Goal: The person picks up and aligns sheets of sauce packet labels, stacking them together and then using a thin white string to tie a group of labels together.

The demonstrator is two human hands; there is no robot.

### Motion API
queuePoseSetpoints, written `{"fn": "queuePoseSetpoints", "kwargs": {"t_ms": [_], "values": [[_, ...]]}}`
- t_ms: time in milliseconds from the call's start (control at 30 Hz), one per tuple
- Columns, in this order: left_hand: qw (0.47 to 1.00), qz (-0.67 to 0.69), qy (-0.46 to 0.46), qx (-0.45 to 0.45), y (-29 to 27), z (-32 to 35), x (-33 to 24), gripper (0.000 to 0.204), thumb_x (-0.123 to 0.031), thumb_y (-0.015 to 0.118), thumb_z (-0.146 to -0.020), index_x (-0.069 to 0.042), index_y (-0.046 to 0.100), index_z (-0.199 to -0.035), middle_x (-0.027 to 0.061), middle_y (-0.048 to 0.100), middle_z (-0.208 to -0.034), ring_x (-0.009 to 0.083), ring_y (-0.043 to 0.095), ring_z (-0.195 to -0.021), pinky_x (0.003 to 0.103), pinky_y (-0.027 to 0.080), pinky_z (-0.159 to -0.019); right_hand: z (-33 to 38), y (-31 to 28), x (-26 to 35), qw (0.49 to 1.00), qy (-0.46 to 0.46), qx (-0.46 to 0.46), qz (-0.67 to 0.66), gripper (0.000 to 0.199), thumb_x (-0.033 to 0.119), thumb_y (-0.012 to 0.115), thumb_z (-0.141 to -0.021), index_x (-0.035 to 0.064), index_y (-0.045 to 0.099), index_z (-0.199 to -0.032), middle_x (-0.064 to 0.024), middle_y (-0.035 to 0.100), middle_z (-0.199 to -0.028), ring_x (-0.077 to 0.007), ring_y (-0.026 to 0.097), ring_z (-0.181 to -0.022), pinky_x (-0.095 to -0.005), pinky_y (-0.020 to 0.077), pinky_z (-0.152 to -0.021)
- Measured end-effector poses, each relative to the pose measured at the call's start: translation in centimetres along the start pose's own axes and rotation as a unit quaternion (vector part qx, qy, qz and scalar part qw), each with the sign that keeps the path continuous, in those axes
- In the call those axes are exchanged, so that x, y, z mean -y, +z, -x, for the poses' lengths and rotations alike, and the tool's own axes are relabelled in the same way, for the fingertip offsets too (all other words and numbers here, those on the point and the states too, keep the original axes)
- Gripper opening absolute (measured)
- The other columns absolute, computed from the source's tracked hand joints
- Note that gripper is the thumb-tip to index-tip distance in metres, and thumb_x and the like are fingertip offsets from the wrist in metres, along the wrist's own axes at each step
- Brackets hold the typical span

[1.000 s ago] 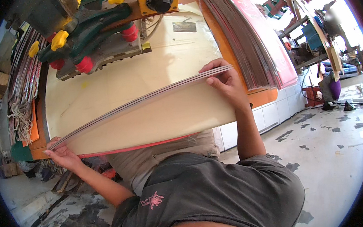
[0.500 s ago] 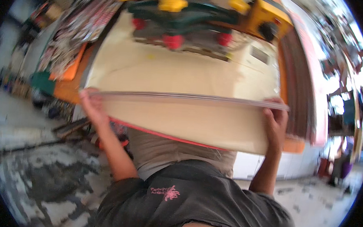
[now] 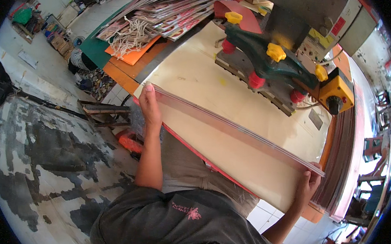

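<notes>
A thin stack of flat sheets, stood on its long edge, spans the front of a cream-coloured work surface. My left hand closes on its far-left end, thumb up along the edge. At the other end, my right hand pinches the stack between thumb and fingers. The sheets' upper edges lie close together, and their broad face looks pale pink. Beyond the stack stands a machine with a dark green bracket, yellow knobs and red cylindrical parts.
A yellow control box with a black knob sits right of the bracket. Printed sheets with white strings are piled at the back left. A tall stack of sheets lines the right side. A red strip edges the table's front.
The view has turned, so the table and machine appear rotated clockwise. The held stack now slants down to the right in the picture. Both hands still grip its ends.
</notes>
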State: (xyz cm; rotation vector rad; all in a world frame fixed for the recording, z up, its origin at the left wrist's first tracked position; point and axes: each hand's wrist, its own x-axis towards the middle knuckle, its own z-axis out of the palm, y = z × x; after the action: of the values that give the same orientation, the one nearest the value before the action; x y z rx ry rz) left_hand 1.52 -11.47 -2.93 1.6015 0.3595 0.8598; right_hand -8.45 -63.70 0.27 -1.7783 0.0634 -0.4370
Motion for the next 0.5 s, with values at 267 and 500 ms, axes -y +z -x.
{"fn": "queuePoseSetpoints", "kwargs": {"t_ms": [267, 500], "values": [[0.999, -0.041, 0.024, 0.013, -0.5, -0.4, 0.7, 0.056, -0.048, 0.037, -0.113, 0.002, 0.062, -0.108, 0.0083, 0.064, -0.102, 0.0190, 0.058, -0.099, 0.036, 0.047, -0.091, -0.1, 0.7, 0.9, 0.997, -0.019, -0.004, 0.072, 0.052, 0.053, 0.066, -0.100, 0.0033, 0.057, -0.109, -0.0016, 0.055, -0.097, -0.0134, 0.053, -0.092, -0.0292, 0.0444, -0.082], [0.997, 0.006, 0.071, -0.001, 0.3, -0.2, -0.2, 0.042, -0.039, 0.048, -0.111, -0.003, 0.054, -0.090, -0.0011, 0.047, -0.082, 0.0112, 0.044, -0.080, 0.030, 0.040, -0.072, -0.4, -1.6, -2.0, 0.996, -0.040, 0.024, 0.078, 0.054, 0.053, 0.063, -0.103, 0.0007, 0.059, -0.117, -0.0042, 0.058, -0.107, -0.0169, 0.054, -0.103, -0.0325, 0.0425, -0.095]]}}
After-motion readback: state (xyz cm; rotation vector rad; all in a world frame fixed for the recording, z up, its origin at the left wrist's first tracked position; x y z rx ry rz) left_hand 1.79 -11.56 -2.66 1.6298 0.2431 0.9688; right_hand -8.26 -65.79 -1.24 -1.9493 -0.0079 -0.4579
